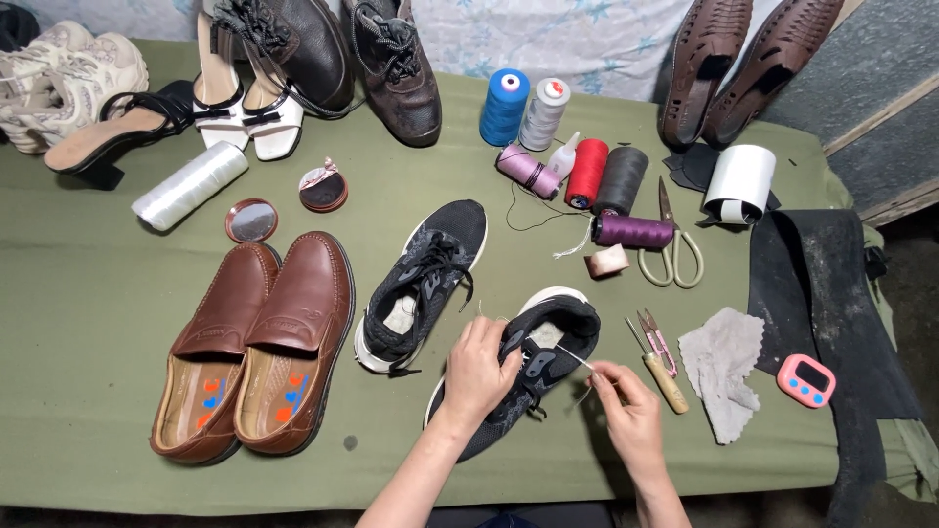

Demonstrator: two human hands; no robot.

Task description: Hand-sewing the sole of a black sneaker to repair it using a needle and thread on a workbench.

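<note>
Now | left fingers (486,344) grip black sneaker (533,376) | right fingers (604,375) pinch thread (575,358)

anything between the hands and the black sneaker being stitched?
Nothing visible. The left hand already rests on the black sneaker at its tongue. The right hand sits just beside it, pinching a pale thread that runs to the shoe; only bare green cloth lies in that gap.

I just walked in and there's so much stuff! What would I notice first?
Probably the two hands in the front middle: the left hand holds a black sneaker while the right hand pulls a thread. To their left sit shiny brown loafers, and bright thread spools stand behind.
</note>
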